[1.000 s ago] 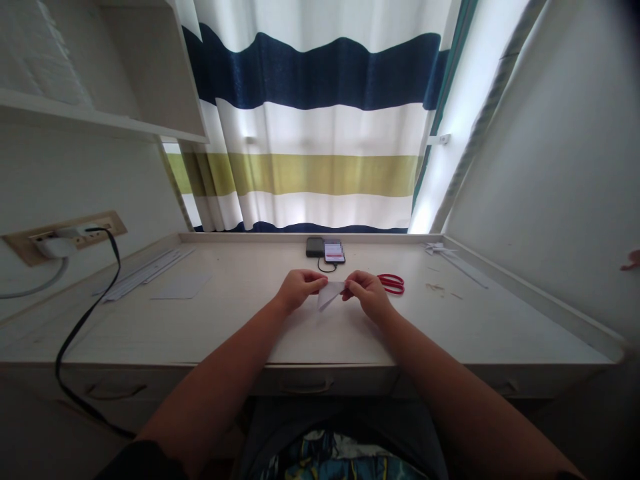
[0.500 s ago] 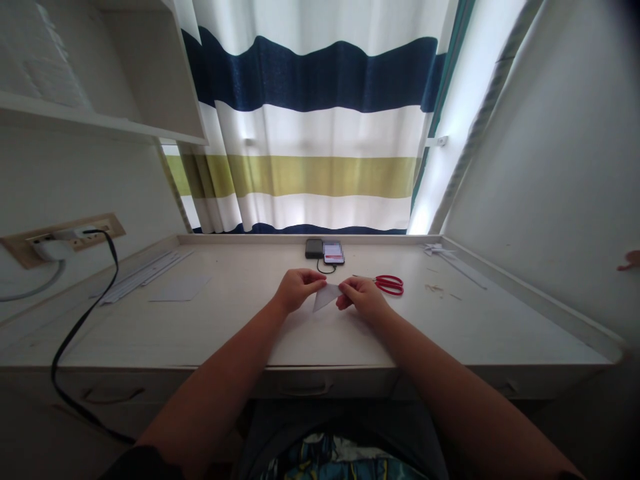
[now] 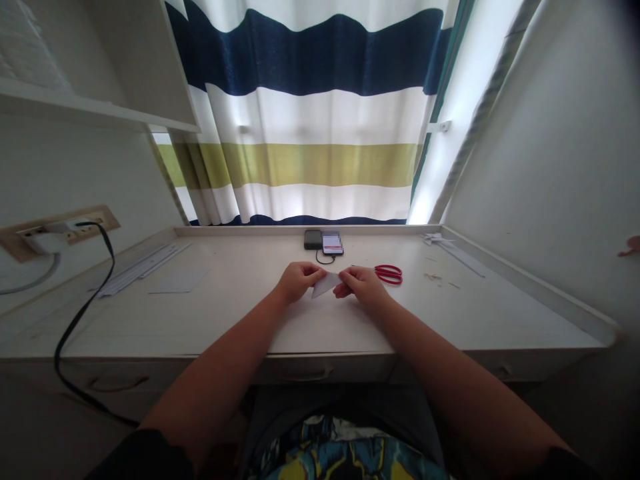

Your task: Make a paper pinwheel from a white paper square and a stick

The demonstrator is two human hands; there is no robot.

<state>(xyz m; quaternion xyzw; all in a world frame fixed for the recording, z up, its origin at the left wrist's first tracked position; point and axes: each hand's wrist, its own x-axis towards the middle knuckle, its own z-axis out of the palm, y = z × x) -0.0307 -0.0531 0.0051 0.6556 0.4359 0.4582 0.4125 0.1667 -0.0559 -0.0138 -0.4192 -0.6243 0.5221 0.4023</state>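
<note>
A small folded piece of white paper [image 3: 325, 285], pointed at its lower left, is held up between my two hands over the middle of the desk. My left hand [image 3: 297, 281] pinches its upper left edge between thumb and fingers. On the other side, my right hand [image 3: 361, 285] pinches the right corner, its fingers curled under. Red-handled scissors [image 3: 389, 274] lie just beyond my right hand, their blades partly hidden behind it. Behind the paper rest a phone [image 3: 333, 243] with a lit screen and a dark box-shaped device [image 3: 313, 239], with a short cable beside them.
Paper strips [image 3: 143, 268] and a flat white sheet [image 3: 180, 281] lie on the left of the desk [image 3: 320, 327]. Paper scraps [image 3: 440, 240] and small brownish bits [image 3: 433, 277] lie at the right. A black cord [image 3: 75, 327] hangs from the wall socket at left.
The view has tilted slightly down, so the desk and curtain sit higher in the picture. Both hands keep their pinch on the folded paper, with little other movement.
</note>
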